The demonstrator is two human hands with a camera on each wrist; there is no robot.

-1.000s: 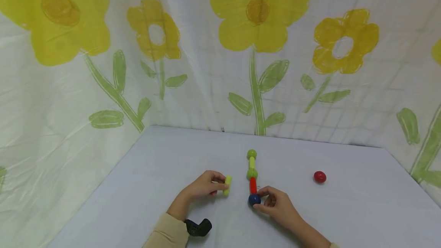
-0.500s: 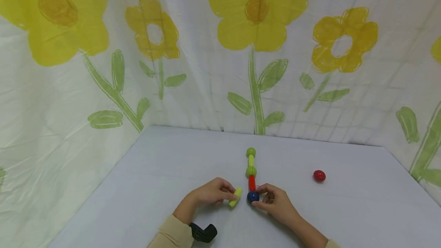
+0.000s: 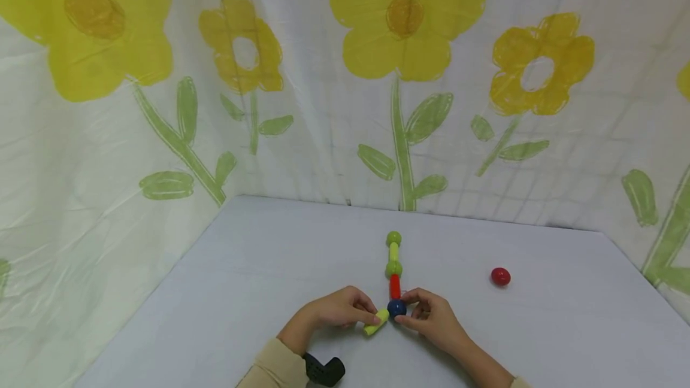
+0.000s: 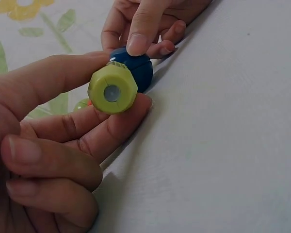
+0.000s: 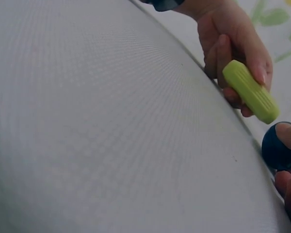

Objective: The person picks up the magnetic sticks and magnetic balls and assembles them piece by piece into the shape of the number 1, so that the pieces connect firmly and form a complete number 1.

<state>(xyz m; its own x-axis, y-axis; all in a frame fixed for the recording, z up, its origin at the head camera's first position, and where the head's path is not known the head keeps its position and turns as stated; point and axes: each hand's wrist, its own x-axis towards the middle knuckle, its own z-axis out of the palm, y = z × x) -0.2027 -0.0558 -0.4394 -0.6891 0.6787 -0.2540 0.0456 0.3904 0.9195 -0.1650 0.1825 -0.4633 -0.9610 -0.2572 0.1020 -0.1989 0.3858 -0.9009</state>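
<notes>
while pinching the yellow-green rod (image 3: 376, 322) in the left hand (image 3: 339, 308) between thumb and fingers, best to bring its end square onto the blue ball (image 3: 397, 308), steadied by the right hand (image 3: 431, 318) with fingertips curled on it; rod tip just beside the ball, perhaps touching. worth keeping the ball pinned, lest the chain of red rod (image 3: 395, 286), green balls and pale rod beyond the fingers swing aside. pale grey table (image 3: 259, 268) underneath, red ball (image 3: 500, 276) well apart to the right, flowered sheet (image 3: 404, 76) draped behind and at the sides.
</notes>
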